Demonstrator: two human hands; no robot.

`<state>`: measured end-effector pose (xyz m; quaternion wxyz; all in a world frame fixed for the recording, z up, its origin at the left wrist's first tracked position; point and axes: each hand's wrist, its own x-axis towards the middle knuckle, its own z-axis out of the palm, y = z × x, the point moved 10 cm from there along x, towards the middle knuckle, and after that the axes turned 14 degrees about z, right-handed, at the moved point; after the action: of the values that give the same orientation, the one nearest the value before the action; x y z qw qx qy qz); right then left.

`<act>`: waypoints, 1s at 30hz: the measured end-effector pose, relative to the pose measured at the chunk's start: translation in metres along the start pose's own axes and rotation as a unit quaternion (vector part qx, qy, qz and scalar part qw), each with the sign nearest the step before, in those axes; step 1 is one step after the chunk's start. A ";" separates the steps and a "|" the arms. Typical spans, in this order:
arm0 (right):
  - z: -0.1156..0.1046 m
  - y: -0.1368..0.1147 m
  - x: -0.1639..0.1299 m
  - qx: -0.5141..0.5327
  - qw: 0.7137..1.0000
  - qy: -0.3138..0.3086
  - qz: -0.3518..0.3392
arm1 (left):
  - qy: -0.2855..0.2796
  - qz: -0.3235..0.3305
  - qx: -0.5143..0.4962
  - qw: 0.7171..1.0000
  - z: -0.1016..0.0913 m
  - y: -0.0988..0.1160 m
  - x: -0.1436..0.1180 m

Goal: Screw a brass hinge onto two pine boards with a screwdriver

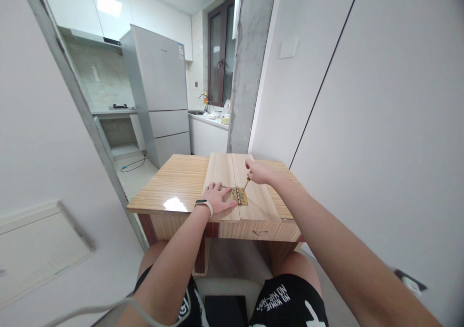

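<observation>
Two pale wooden boards lie side by side on the desk, the left board (219, 170) and the right board (261, 204). A brass hinge (239, 196) spans the seam between them. My left hand (216, 199) rests spread on the left board, its fingers around the hinge's left side. A small metal piece (224, 187) shows by those fingers, too small to name. My right hand (258, 172) is closed on a screwdriver (247, 183), which is tilted with its tip at the hinge's right leaf.
The desk (170, 177) has a drawer (259, 232) in front, above my knees. A white wall (326, 114) stands close on the right. Beyond the desk are a grey fridge (165, 75) and a kitchen counter (208, 120) with a sink. A pale cable (97, 309) crosses at lower left.
</observation>
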<state>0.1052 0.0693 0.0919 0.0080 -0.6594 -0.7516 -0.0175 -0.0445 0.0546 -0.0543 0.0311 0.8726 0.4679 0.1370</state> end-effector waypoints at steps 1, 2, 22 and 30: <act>-0.001 0.000 0.000 0.001 1.000 0.004 0.003 | 0.001 0.001 0.000 1.000 0.000 0.000 0.000; -0.002 0.001 0.000 0.000 1.000 0.009 0.007 | 0.002 0.002 0.000 1.000 -0.001 0.001 0.000; 0.000 -0.005 -0.001 0.001 1.000 -0.012 -0.010 | 0.005 0.009 -0.005 1.000 0.001 -0.002 0.000; 0.007 0.005 0.010 -0.015 1.000 0.007 -0.012 | 0.000 0.002 0.001 1.000 0.004 -0.005 0.000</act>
<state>0.1091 0.0805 0.0857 0.0033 -0.6501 -0.7591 -0.0330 -0.0477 0.0573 -0.0587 0.0301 0.8738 0.4659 0.1363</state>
